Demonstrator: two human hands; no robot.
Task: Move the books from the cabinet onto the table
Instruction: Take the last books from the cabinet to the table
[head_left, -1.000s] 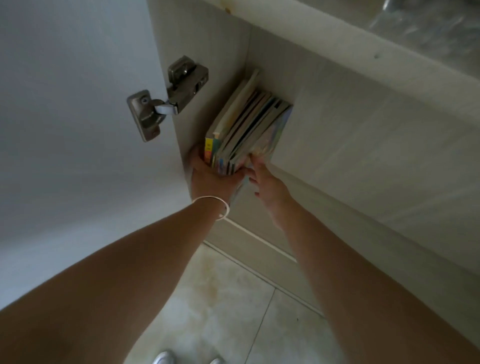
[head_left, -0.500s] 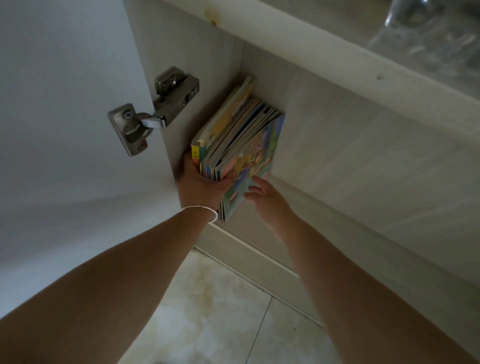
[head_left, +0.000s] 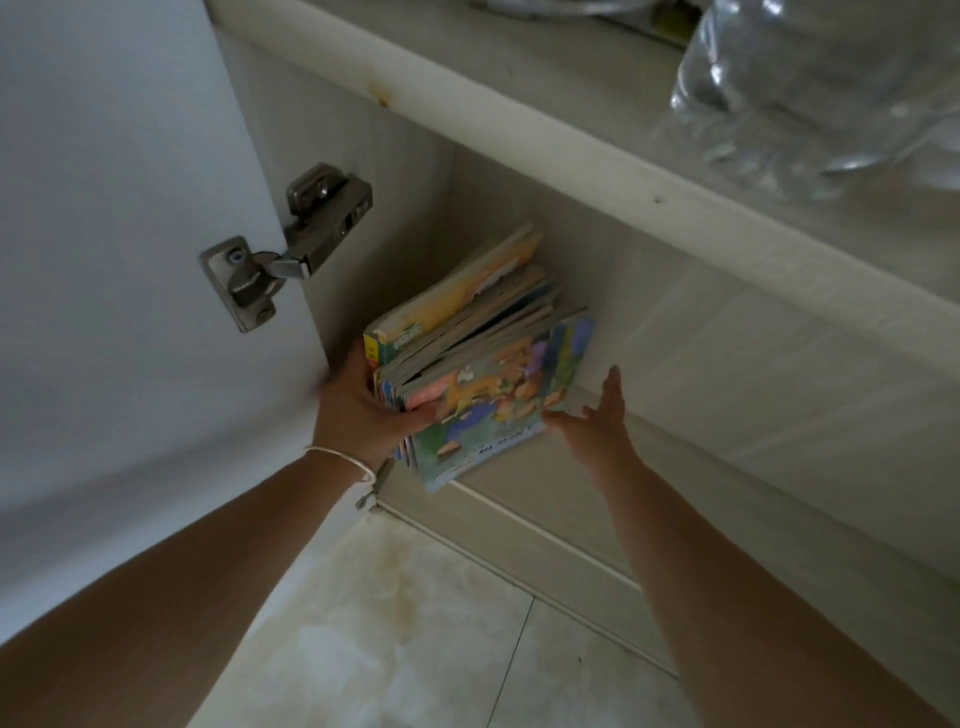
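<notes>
My left hand (head_left: 363, 415) is gripping a stack of picture books (head_left: 478, 364) at the cabinet (head_left: 701, 332) opening, beside the hinge (head_left: 291, 244); my right hand (head_left: 597, 421) is reaching open-fingered, touching the front cover's edge.

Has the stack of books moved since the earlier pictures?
Yes. The stack of books has come outward, past the cabinet's front edge, gripped by the left hand.

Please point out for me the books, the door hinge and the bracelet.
books (head_left: 498, 395): head view, on the colourful front cover.
door hinge (head_left: 291, 244): head view, on the metal arm.
bracelet (head_left: 345, 460): head view, on the band at the left wrist.
</notes>
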